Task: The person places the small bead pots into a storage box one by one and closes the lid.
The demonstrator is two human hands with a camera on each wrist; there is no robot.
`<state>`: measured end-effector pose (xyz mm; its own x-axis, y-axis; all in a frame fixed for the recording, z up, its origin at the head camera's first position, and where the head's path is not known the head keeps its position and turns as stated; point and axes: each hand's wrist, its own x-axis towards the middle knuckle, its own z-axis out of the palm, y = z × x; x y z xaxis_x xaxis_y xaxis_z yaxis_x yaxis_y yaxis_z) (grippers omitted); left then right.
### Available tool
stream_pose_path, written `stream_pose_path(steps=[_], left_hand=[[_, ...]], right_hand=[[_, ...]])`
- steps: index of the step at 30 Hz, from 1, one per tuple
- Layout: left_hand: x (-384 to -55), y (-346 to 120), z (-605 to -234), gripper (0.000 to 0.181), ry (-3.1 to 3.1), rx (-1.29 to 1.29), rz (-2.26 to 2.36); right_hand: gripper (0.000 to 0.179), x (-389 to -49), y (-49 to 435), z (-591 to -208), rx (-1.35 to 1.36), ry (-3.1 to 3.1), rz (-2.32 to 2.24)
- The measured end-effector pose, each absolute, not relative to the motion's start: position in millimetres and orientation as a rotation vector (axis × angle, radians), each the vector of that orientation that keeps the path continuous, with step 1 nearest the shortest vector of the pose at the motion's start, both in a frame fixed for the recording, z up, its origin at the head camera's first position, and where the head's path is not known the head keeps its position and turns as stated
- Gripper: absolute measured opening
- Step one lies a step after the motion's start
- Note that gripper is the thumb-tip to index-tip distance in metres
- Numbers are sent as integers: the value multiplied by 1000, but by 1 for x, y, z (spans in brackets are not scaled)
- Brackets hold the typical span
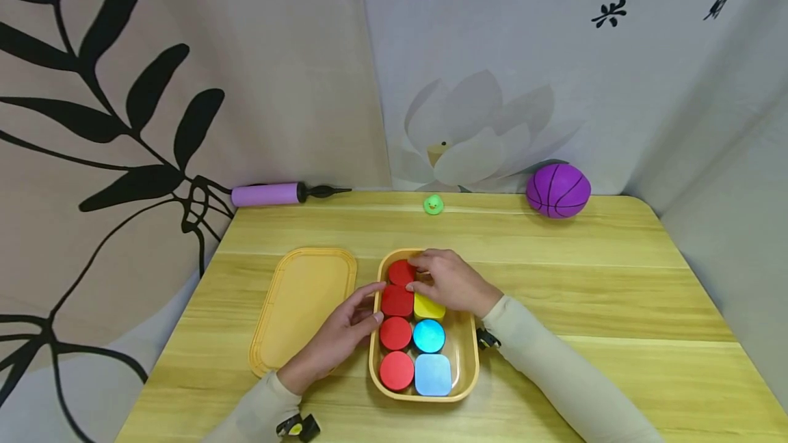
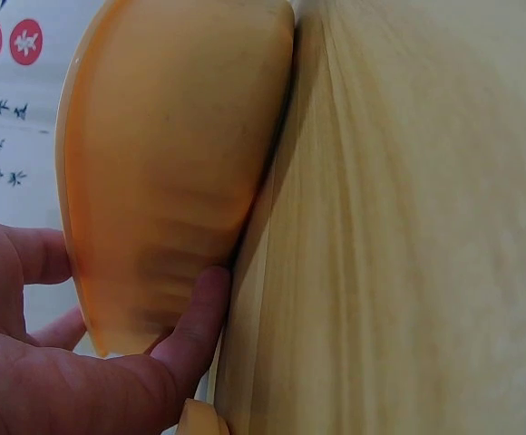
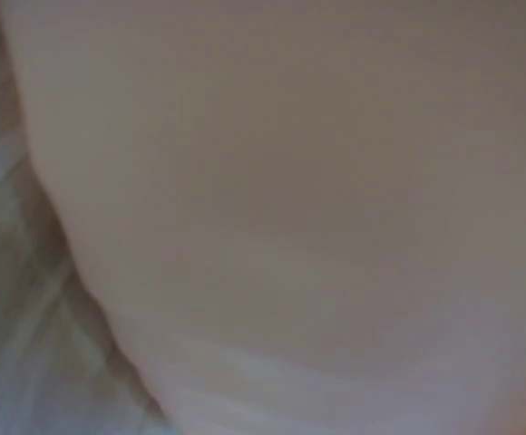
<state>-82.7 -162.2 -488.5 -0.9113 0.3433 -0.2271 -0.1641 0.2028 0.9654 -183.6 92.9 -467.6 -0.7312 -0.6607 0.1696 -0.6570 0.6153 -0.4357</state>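
A yellow-orange plastic box [image 1: 466, 361] stands on the table with coloured blocks in two columns. Down its left side run red blocks [image 1: 397, 370], some round, one squarish. Beside them are a light-blue square block [image 1: 433, 374], a blue round block [image 1: 429, 336] and a partly covered yellow block [image 1: 429, 307]. My left hand [image 1: 341, 330] touches the box's left side, its fingers at the rim and along the outer wall [image 2: 172, 136]. Reaching into the far end, my right hand [image 1: 452, 282] has curled fingers and thumb by the far red block; I cannot tell whether it pinches something beneath.
A matching lid [image 1: 304, 299] lies flat left of the box, partly behind my left arm. Along the back edge are a purple pump [image 1: 267, 195], a small green duck [image 1: 434, 204] and a purple ball [image 1: 558, 191]. Printed curtains hang behind the table [image 1: 615, 333].
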Motion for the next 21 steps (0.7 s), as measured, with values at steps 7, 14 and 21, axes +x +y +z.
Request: stream_pose_path(steps=[7,14,21], left_hand=[[-83,-162,-489,55,2080,170,1760],[-84,-165,-489,58,2055,177,1769],[-83,-176,-478,58,2038,192,1825]], right_hand=[[46,-183,93,-465,-1131,2807,-776],[40,-177,100,-454,-1131,2771,-880],[43,-161,110,-431,-1132,2702,-975]])
